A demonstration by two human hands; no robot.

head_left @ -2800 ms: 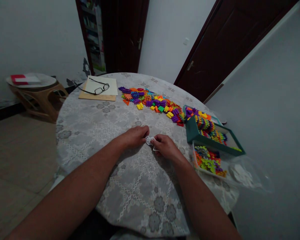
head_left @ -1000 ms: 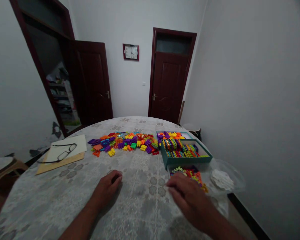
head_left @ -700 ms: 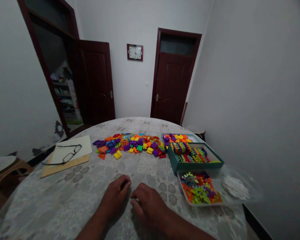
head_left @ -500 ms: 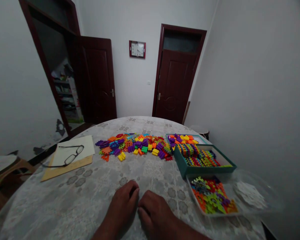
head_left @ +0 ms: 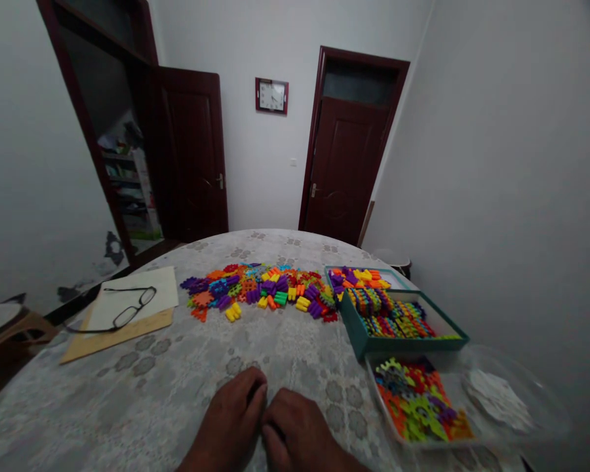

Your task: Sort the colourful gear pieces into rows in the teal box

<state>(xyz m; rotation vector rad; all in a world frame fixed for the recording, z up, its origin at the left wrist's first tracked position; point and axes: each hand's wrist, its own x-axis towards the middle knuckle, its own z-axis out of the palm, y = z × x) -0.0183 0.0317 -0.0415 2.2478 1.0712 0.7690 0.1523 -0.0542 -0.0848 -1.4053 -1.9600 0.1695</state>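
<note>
My left hand [head_left: 236, 410] rests on the table with its fingers curled in and the thumb lying along the index finger. Close beside it, on the right, my right hand [head_left: 297, 426] lies loosely fisted. Nothing shows in either hand. Beyond them, a heap of colourful plastic building pieces [head_left: 248, 288] spreads across the tablecloth, with gear-shaped and ribbed parts in purple, orange, yellow, red, green and blue. A yellow piece [head_left: 233, 312] lies at the heap's near edge, and a green piece [head_left: 280, 299] sits in its front part.
On the right stand a green box [head_left: 356, 337] of upright rows of pieces, its shallow lid [head_left: 400, 280] with loose pieces, and a clear plastic container [head_left: 388, 410] holding flat pieces and white ones. Eyeglasses [head_left: 126, 318] lie on papers [head_left: 164, 282] at left.
The view has tilted slightly, so the near table things sit a little lower. Both hands keep nearly the same curled pose on the table.
</note>
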